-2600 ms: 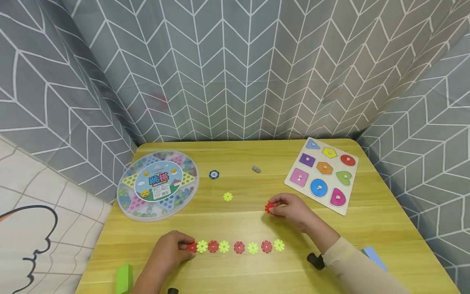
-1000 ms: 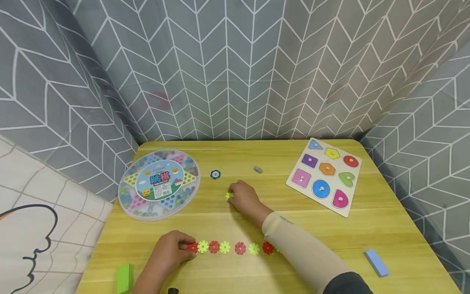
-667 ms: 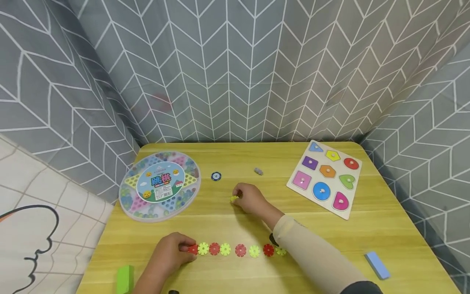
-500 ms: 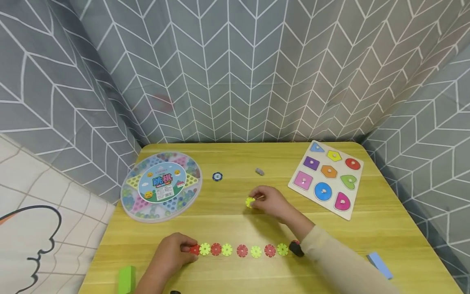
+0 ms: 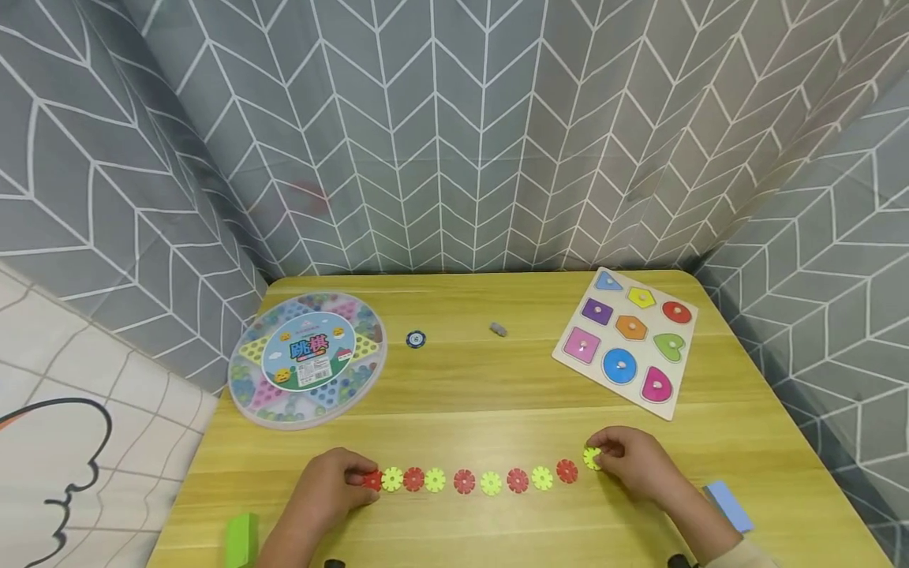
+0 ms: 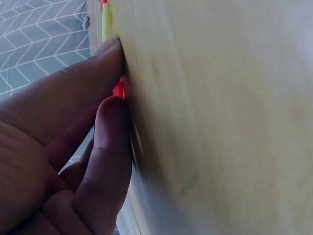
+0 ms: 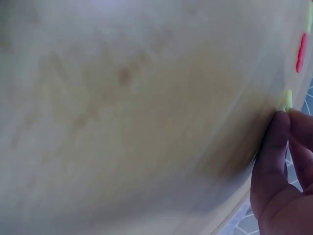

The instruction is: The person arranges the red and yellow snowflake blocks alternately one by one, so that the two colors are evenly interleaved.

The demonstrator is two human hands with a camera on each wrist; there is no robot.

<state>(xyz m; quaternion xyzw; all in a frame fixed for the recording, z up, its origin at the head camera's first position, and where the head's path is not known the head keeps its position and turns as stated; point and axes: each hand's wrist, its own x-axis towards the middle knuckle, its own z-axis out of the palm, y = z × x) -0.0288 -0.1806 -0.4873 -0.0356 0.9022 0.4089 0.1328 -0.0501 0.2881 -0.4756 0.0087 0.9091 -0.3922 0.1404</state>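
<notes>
Red and yellow-green plastic snowflake discs alternate in a line across the table [image 5: 454,536]. At the line's left end my left hand [image 5: 323,489] pinches a red snowflake disc [image 5: 371,480]; its red edge [image 6: 118,89] shows between thumb and finger in the left wrist view. My right hand [image 5: 634,464] pinches a yellow-green snowflake disc [image 5: 591,457] by its right side, close over the table at the right end. Just left of that is a red disc [image 5: 566,471], then another yellow-green disc [image 5: 542,478]. The right wrist view has the pinched disc [image 7: 289,99] at the fingertips.
Behind the line lie a round marble board game [image 5: 307,359], a dark blue chip [image 5: 415,338] and a small grey piece [image 5: 499,329]. A shape puzzle board [image 5: 628,341] lies back right. Green [image 5: 241,540] and blue blocks [image 5: 728,506] flank the arms.
The right hand added a red disc to the line's right end, took the yellow-green disc from mid-table and carried it right and nearer. The left hand stays on its red disc.
</notes>
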